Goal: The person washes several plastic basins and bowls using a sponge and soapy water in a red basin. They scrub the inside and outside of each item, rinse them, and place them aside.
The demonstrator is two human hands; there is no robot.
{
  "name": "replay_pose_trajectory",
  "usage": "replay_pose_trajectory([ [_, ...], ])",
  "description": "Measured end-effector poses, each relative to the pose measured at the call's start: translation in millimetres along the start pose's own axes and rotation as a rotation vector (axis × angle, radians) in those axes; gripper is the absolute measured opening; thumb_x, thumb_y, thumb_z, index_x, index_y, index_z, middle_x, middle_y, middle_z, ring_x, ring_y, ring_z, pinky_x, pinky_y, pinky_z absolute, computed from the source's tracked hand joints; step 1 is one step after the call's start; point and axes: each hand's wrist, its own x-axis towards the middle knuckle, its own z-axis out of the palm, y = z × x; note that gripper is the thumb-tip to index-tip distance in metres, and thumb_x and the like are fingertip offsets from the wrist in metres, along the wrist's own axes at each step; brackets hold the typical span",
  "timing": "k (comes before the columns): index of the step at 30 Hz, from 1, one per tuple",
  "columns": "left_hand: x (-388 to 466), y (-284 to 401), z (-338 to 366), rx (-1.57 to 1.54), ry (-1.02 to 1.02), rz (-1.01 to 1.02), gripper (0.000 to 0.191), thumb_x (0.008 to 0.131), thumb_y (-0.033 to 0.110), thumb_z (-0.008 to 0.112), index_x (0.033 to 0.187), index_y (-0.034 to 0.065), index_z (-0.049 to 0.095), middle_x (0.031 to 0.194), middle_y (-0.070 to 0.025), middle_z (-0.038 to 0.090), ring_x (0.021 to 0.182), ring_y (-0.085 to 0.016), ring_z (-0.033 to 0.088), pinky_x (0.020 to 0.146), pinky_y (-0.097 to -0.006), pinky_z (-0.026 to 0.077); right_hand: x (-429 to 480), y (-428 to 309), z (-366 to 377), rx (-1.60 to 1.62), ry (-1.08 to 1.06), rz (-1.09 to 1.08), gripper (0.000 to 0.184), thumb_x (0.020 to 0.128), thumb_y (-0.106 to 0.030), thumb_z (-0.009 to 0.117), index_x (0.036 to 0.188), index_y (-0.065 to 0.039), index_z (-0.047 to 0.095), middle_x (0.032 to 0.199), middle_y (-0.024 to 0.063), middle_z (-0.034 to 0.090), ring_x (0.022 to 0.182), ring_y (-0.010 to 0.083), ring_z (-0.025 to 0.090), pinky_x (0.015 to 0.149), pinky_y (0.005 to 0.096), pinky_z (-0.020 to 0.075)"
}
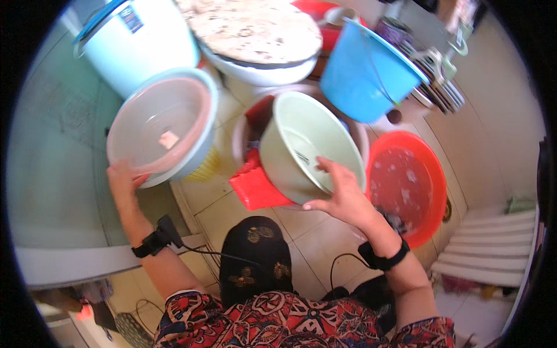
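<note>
At the left, my left hand (121,178) grips the near rim of a translucent pinkish plastic basin (191,126). That basin lies tilted in a pale blue basin (208,93), and a small pale piece (169,139) shows at its bottom. My right hand (348,195) is at the near rim of a pale green plastic basin (278,167), fingers apart, the index finger over its inside and the thumb outside. Contact there is unclear. The green basin leans in a larger pinkish tub (238,150), beside a folded red plastic item (261,189).
A red basin (440,182) of cloudy water stands at the right. Behind are a blue bucket (365,74), a pale lidded bucket (152,48) and a round board (256,30) over a white basin. A glass panel (61,165) borders the left. Cables trail from both wrists.
</note>
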Motion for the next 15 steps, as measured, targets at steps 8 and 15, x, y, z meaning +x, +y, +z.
replay_pose_trajectory([
  [8,11,16,15,1.16,0.735,0.525,0.07,0.087,0.06,0.057,0.136,0.0109,0.052,0.122,-0.0207,0.054,0.11,-0.032,0.053,0.099,-0.0495,0.04,-30,35,-45,0.145,-0.009,0.084,0.021,0.086,-0.006,0.065,0.106,-0.002,0.061,0.083,0.0176,0.062,0.079,0.0262,0.066,0.072,0.0399,0.0522],
  [15,-70,102,97,0.509,0.194,0.889,0.047,0.095,0.041,0.054,0.133,0.0143,0.057,0.121,-0.018,0.055,0.107,-0.021,0.056,0.093,-0.0366,0.046,-109,40,-215,0.657,0.24,0.254,0.041,0.086,-0.011,0.069,0.123,0.001,0.056,0.106,0.007,0.066,0.098,0.0162,0.06,0.089,0.0347,0.0487],
])
